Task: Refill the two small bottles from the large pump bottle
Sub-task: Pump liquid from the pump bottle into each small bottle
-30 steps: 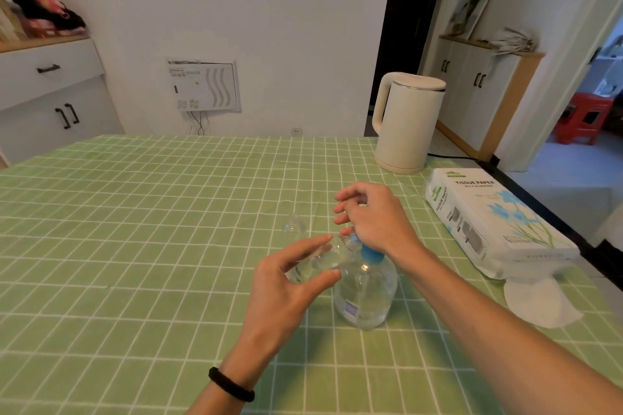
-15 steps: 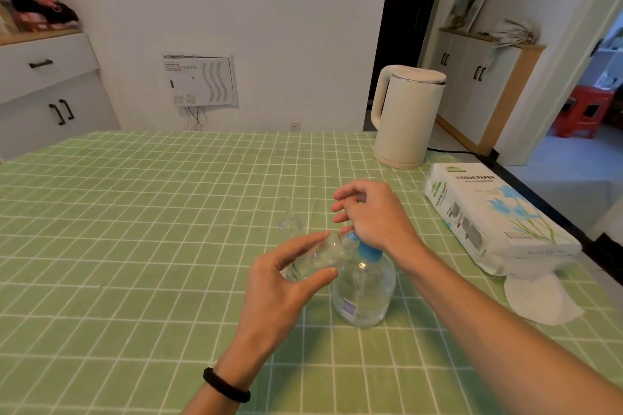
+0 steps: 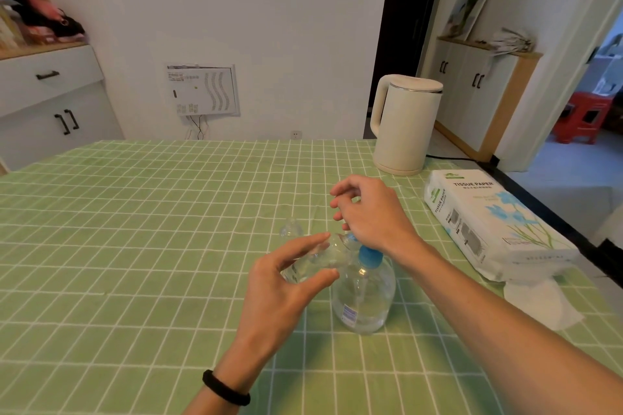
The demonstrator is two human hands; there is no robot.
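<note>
On a table spread with a green checked cloth (image 3: 135,229), the large pump bottle (image 3: 365,296) stands upright towards the near right part of the tabletop. It is clear, with a blue collar at its neck and a small label low on its side, and clear liquid shows in its lower part.

The left hand (image 3: 286,283) holds a small clear bottle (image 3: 317,263) tilted on its side, the thumb and fingers closed around its body, its mouth pointing right towards the blue pump head. A black band (image 3: 224,387) circles the left wrist. The right hand (image 3: 371,212) rests on top of the pump, palm down over the pump head and hiding most of it; its fingers are loosely curled and spread slightly apart, and whether they grip the head or only press on it cannot be told.

The second small bottle (image 3: 291,229) stands upright on the cloth just beyond the left hand's fingertips, near the middle of the table; it is clear and hard to make out.

At the far right corner of the table stands a cream kettle (image 3: 404,125), its black cord (image 3: 451,157) trailing off the right edge. Along the right edge lies a pack of tissue paper (image 3: 488,222), and a loose white tissue (image 3: 539,303) lies flat on the cloth at its near end.
</note>
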